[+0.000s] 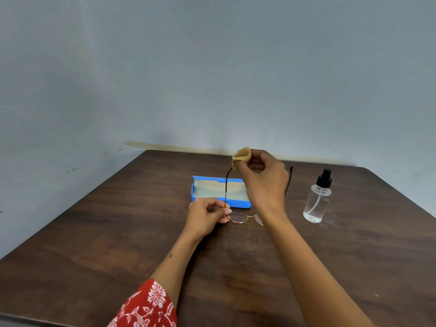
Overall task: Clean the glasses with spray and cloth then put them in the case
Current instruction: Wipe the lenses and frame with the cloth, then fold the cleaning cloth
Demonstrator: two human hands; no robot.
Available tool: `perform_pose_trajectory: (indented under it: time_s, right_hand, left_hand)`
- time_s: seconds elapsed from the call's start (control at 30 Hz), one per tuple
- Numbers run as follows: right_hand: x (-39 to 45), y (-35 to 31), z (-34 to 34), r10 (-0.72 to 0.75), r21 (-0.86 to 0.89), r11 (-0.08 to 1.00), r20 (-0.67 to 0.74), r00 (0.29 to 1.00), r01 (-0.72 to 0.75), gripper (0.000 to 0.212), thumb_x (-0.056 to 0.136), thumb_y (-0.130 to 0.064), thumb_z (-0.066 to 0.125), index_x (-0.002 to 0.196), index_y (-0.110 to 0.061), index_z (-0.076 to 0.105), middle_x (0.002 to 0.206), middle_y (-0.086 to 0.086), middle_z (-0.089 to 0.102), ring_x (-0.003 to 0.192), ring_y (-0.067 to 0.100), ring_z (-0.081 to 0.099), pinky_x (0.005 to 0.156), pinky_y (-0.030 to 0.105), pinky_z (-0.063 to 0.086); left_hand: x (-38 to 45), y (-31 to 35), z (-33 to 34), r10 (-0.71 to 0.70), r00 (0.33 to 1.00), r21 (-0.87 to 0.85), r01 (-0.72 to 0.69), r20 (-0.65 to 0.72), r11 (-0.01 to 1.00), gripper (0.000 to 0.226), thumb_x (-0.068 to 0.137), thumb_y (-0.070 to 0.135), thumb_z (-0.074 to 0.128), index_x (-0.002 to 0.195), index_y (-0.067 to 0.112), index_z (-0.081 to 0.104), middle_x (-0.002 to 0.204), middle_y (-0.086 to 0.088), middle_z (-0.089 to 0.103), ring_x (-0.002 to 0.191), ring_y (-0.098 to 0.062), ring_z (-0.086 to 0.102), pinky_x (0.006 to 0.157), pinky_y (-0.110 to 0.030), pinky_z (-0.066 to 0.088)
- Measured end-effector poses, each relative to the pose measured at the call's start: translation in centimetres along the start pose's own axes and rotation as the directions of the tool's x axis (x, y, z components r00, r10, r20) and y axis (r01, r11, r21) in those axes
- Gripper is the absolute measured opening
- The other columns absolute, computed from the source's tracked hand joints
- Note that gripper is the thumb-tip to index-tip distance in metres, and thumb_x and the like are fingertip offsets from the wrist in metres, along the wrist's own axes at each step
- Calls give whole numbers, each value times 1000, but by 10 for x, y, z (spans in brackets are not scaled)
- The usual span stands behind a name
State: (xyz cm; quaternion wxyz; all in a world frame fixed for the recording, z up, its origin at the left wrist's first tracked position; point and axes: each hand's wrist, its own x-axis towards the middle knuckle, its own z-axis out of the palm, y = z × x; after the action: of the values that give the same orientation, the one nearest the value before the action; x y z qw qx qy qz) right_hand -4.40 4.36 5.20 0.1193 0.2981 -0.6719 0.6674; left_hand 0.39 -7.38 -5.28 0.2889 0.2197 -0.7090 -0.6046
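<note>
The thin gold-rimmed glasses (pixel 240 217) are held just above the table with the lenses toward me and both dark temple arms pointing away and up. My left hand (pixel 207 217) pinches the frame at the left hinge. My right hand (pixel 262 178) is raised behind them, pinching a small tan cloth (pixel 241 157) around the tip of the left temple arm. My right wrist hides part of the right lens. The blue case (pixel 198 197) lies open behind the glasses, its pale lining showing. A clear spray bottle (pixel 317 201) with a black pump stands to the right.
The dark wooden table (pixel 118 232) has rounded far corners and sits against a pale blue-grey wall (pixel 212 67). A red patterned sleeve (pixel 148 308) shows at the bottom edge.
</note>
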Motion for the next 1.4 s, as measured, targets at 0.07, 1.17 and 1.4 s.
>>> perform_pose_trajectory:
  time_s: [0.07,1.17,1.4]
  right_hand:
    - [1,6,-21,47,-55,997,-29,998,-49,5,76,-20,70,80,-24,69,71,-10,69,69,1,64,67,13,46]
    - [-36,70,-137,480,-343,819,-33,877,-461,15,70,-14,73,79,-25,75,69,-7,71,76,8,60,60,21,41]
    - [-51,48,-133,478,-34,878,137,868,-478,32,72,-2,73,97,-21,69,77,6,73,70,13,67,72,30,53]
  left_hand:
    - [0,1,1,7,1000,-19,-7,-7,1000,10,77,-1,73,75,8,69,72,-11,71,65,-19,71,70,-27,59]
    - [-18,16,47,94,987,508,-146,127,849,25,73,32,78,96,24,75,92,8,74,90,-5,64,90,-37,52]
    - [-32,36,32,61,994,501,-99,92,860,40,69,25,83,105,19,69,91,10,71,70,-11,59,83,-41,55]
